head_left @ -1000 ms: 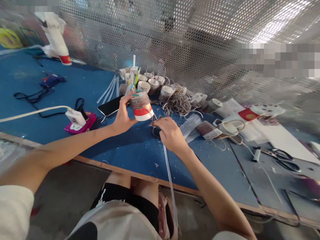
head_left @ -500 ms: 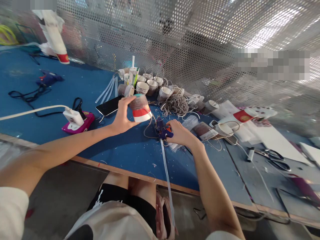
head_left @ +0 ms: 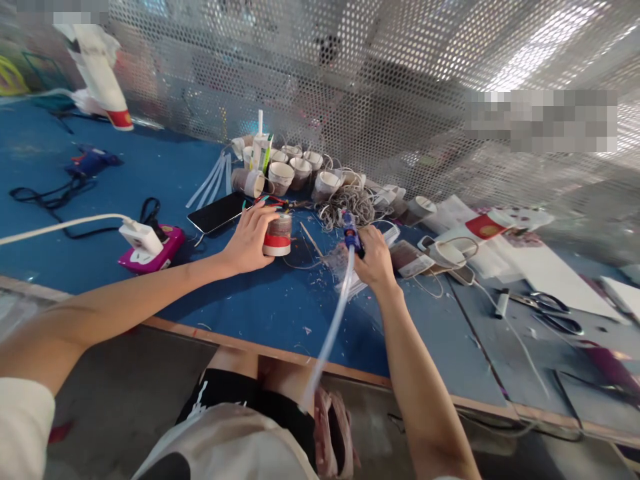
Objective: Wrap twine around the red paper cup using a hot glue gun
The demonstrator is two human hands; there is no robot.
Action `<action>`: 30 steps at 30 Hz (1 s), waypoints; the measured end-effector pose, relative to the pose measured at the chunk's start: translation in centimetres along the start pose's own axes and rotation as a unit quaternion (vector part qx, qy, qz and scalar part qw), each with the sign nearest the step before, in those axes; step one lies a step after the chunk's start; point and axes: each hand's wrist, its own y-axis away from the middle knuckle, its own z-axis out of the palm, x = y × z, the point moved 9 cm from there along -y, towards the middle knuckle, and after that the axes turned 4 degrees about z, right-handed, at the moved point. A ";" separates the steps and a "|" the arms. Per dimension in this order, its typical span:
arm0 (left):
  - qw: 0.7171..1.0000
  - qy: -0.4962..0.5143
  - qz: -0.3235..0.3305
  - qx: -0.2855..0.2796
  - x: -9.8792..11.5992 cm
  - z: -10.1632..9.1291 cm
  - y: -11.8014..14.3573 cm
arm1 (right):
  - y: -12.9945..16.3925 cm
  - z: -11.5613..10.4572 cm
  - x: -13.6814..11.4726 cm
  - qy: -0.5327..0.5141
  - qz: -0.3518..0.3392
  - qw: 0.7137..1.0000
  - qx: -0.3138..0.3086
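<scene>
My left hand [head_left: 253, 239] is wrapped round a paper cup [head_left: 278, 244] with a red and white band and grey-brown cord wound about its other part. The cup is upright at the table's middle. In my right hand [head_left: 373, 257] is a blue glue gun [head_left: 350, 230], its nozzle pointing away from me. A long clear glue stick [head_left: 336, 320] trails from its back end toward my lap. Past the gun lies a tangled heap of grey cord [head_left: 350, 207]. Clear plastic packaging [head_left: 357, 283] lies under the right hand.
Several cord-wrapped cups [head_left: 281, 175] stand at the back beside a drink carton [head_left: 261, 152]. A phone [head_left: 216, 215] and a pink power strip [head_left: 155, 253] are on the left, with a second glue gun [head_left: 93, 162] beyond. Scissors [head_left: 550, 312] lie right.
My left hand has lowered the cup and turned it more upright. The right hand has moved the glue gun away from the cup, to the right and farther back; its glue stick swings left.
</scene>
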 end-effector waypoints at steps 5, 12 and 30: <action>0.998 -0.005 0.006 0.059 0.2 -1.2 0.0 | 0.6 -0.6 1.9 -0.177 0.132 0.972 0.081; 0.992 0.044 0.009 0.118 -0.2 -1.9 0.1 | 2.5 3.2 -1.5 -0.479 0.230 0.844 -0.074; 0.993 0.062 0.032 0.091 0.7 -1.7 0.0 | 4.4 6.3 -3.5 -0.447 0.258 0.842 -0.155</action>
